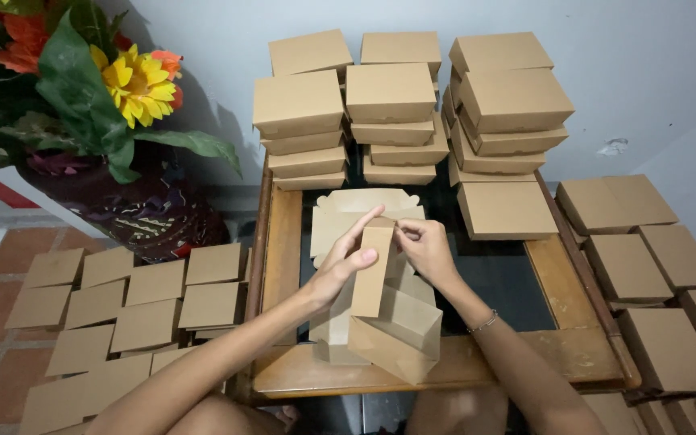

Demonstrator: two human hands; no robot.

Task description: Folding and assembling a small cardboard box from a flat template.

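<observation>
Head view: hands (388, 254) on half-folded box (384, 310), stacked boxes (412, 105) behind.

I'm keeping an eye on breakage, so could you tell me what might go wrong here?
The raised flap, pinched by the left hand and right hand, might crease or tear. The stacked finished boxes behind look uneven and could topple if the table is nudged.
</observation>
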